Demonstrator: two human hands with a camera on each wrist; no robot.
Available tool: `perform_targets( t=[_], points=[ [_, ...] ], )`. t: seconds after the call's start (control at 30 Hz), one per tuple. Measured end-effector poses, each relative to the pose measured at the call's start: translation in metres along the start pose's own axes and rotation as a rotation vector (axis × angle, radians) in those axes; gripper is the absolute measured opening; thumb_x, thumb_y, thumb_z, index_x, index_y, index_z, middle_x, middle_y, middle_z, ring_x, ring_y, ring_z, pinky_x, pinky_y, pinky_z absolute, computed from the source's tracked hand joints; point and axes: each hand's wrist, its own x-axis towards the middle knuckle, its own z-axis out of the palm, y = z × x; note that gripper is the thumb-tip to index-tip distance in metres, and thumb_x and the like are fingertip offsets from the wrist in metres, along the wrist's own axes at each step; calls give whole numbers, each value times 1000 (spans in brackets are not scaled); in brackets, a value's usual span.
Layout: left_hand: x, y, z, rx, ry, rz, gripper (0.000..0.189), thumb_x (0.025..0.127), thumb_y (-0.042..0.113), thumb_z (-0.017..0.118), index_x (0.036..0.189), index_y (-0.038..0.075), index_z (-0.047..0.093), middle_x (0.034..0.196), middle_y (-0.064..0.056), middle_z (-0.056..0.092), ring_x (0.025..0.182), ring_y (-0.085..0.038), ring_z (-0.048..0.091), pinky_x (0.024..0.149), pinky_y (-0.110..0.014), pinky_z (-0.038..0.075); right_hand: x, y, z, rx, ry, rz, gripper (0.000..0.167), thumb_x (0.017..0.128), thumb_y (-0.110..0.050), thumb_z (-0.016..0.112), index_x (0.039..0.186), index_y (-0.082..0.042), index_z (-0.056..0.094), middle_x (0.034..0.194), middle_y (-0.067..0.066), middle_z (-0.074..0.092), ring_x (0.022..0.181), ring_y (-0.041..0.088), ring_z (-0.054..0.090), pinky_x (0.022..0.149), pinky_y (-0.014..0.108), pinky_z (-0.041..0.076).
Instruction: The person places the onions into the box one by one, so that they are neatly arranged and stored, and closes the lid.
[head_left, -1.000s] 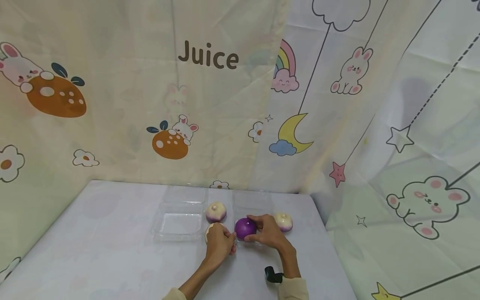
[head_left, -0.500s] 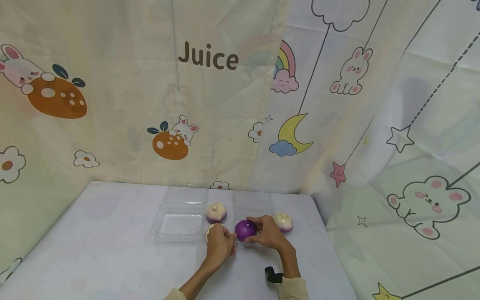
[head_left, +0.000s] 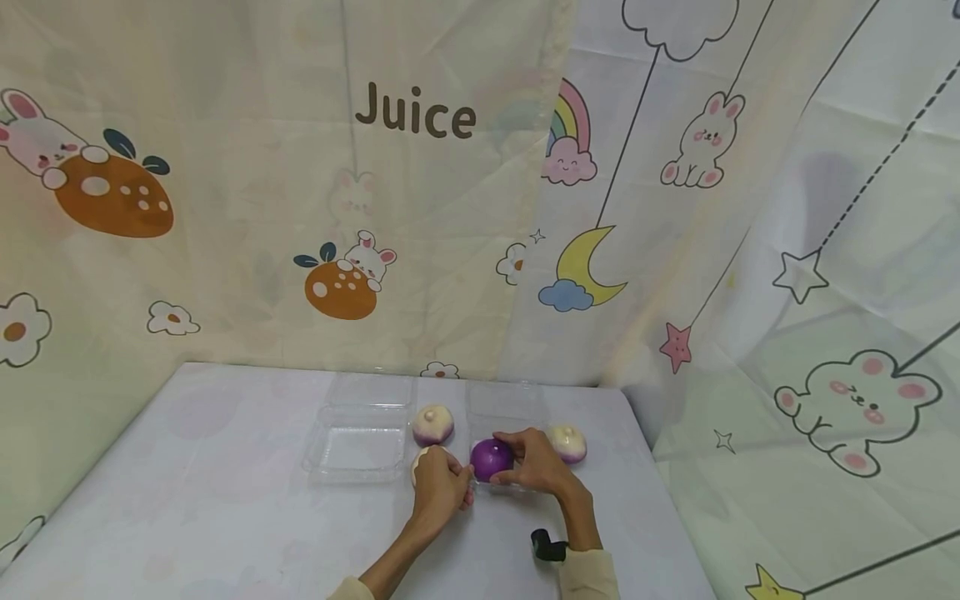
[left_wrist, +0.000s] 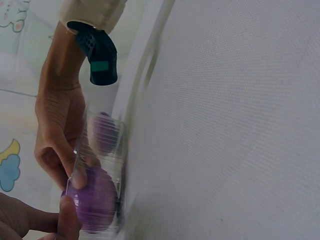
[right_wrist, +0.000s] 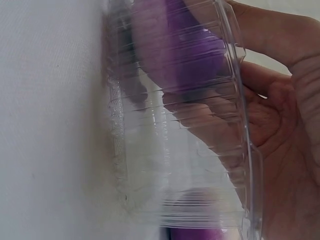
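A shiny purple onion [head_left: 491, 461] sits in the right-hand clear plastic clamshell box [right_wrist: 195, 217]. My right hand [head_left: 536, 462] reaches over the box and holds the onion between thumb and fingers. At the box's left side, my left hand [head_left: 438, 483] pinches the rim, its thumb [left_wrist: 69, 217] right on the edge in the left wrist view. A cream-and-purple onion [head_left: 422, 457] lies partly hidden behind the left hand. Just beyond it, another onion [head_left: 433, 425] rests with its cream end up.
A second clear clamshell box [head_left: 360, 450] stands to the left with its lid raised. One more onion [head_left: 567, 445] shows beyond the right hand. Printed curtains [head_left: 450, 208] hang behind the white table [head_left: 225, 483]. A black device [head_left: 547, 547] sits at the right wrist.
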Motion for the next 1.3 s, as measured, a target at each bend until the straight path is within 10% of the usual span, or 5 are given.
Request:
perform_targets(
  t=[1.3],
  points=[
    [0, 1, 0, -25, -2, -21, 29, 91, -3, 80, 64, 1, 71, 45, -1, 64, 33, -6, 58, 36, -27, 54, -11, -5, -14, 33, 87, 1, 85, 79, -25, 100, 146, 11, 61, 147, 28, 67, 131, 46, 71, 107, 52, 61]
  ],
)
